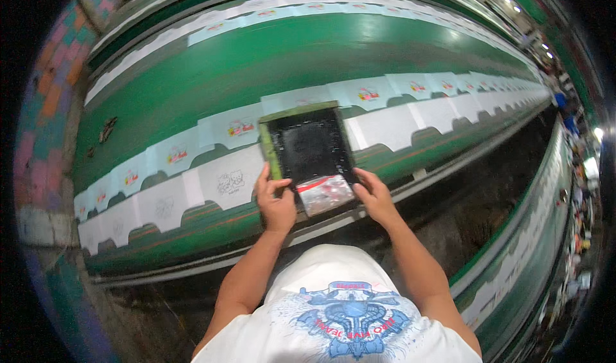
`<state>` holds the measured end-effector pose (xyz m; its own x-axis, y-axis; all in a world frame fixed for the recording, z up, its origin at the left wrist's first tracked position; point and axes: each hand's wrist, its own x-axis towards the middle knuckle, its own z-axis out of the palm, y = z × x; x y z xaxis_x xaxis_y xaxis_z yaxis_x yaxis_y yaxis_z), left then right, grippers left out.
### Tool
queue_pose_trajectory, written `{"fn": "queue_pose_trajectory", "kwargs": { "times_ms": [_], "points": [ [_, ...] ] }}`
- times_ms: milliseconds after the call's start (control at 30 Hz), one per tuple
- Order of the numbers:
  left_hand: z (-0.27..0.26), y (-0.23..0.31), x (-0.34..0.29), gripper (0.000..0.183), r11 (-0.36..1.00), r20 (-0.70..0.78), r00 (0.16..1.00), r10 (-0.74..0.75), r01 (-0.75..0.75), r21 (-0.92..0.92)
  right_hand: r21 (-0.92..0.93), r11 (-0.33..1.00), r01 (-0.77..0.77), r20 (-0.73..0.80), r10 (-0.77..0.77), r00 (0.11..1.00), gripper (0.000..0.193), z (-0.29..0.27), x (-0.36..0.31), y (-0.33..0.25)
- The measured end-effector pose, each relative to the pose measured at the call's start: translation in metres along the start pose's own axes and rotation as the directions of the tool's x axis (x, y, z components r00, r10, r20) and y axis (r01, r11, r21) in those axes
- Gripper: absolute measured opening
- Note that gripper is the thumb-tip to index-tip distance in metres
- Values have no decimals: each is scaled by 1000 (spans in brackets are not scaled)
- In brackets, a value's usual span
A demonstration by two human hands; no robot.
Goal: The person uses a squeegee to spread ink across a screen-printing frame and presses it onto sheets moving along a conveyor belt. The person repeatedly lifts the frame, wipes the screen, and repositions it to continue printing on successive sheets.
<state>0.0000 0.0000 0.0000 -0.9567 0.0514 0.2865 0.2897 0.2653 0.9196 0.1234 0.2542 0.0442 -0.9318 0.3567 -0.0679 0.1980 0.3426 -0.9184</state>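
Pale blue panels (pixel 240 129) with colored prints, cloth by the look of them, line the green table (pixel 192 90) beyond our left hand (pixel 277 202), and a white panel (pixel 229 182) bearing a line drawing lies just left of it. That hand, fingers bent, pinches the near left corner of what looks like a screen-printing frame (pixel 308 138), set between our hands and stretching beyond them; we cannot tell whether it touches the table. We judge it light and stiff, its green side rail (pixel 272 146) the firm place to take hold. The dark mesh (pixel 305 148) seems the fragile part, best left untouched, and any wet ink there would be slippery. A shiny silvery band (pixel 326 195) crosses the end nearest us, probably slick too. Our right hand (pixel 377 196) pinches the near right corner, its underside grip hidden. Past it, to the right, we see blank white panels (pixel 388 129).
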Motion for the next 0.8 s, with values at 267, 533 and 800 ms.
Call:
{"fn": "queue_pose_trajectory", "kwargs": {
  "times_ms": [267,533,800],
  "points": [
    [51,-13,-13,18,978,-35,983,-179,174,-111,-398,625,672,379,-555,741,51,-36,6,-22],
    [55,-20,-12,20,966,13,971,-240,240,-99,-379,488,787,443,-651,617,53,-39,38,-21],
    [59,-25,-13,23,979,2,980,-201,201,-44,-419,486,767,648,-431,627,52,-38,67,-49]
  ]
}}
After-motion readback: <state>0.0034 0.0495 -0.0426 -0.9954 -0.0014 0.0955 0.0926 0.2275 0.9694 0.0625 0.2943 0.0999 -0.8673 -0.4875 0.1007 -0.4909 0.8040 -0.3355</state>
